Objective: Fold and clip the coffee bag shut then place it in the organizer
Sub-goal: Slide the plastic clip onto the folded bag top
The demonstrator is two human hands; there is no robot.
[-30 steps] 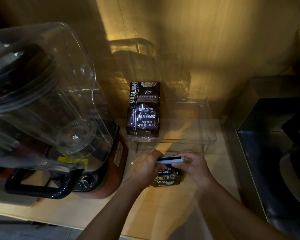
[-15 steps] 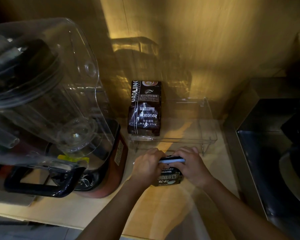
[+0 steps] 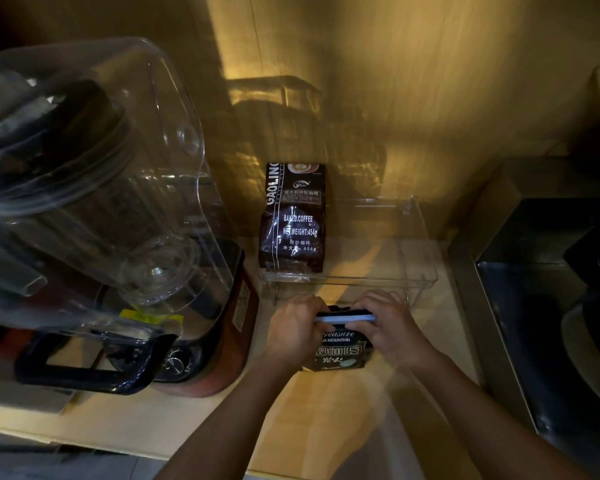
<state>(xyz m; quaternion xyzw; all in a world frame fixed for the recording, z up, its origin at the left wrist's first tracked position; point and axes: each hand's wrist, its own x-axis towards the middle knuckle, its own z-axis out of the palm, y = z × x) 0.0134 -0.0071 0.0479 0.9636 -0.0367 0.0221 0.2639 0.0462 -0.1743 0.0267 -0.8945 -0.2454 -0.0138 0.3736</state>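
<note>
Bag (image 3: 338, 349) stands on the desk (image 3: 326, 420), just in front of the clear organizer (image 3: 420, 268). Pale clip (image 3: 345, 318) runs across its folded top.

Your left hand (image 3: 297, 329) is curled round the left end of clip and fold. Your right hand (image 3: 390, 329) is curled round the right end, fingers (image 3: 378, 301) wrapped over the top. Both are closed on the bag's top. Whether the clip has latched cannot be told; your fingers hide its ends.

Organizer: a second, taller bag (image 3: 293, 220) stands in its left part. The right part looks free. A blender (image 3: 94, 209) crowds the desk on the left; a dark sink (image 3: 551, 306) lies to the right.

Handling, as judgement:
- Soft foil-like pack, probably part full. The body will give and crinkle if squeezed, and its skin is likely slick.
- The fold wants to spring open. Press the clip home along its whole length before you let go.
- Don't lift by the clip alone; it could slide off the fold. Take the bag round its body, low, with the other hand steadying the top.
- Lift over the organizer's front lip and set it upright in the right part, beside the tall bag.
</note>
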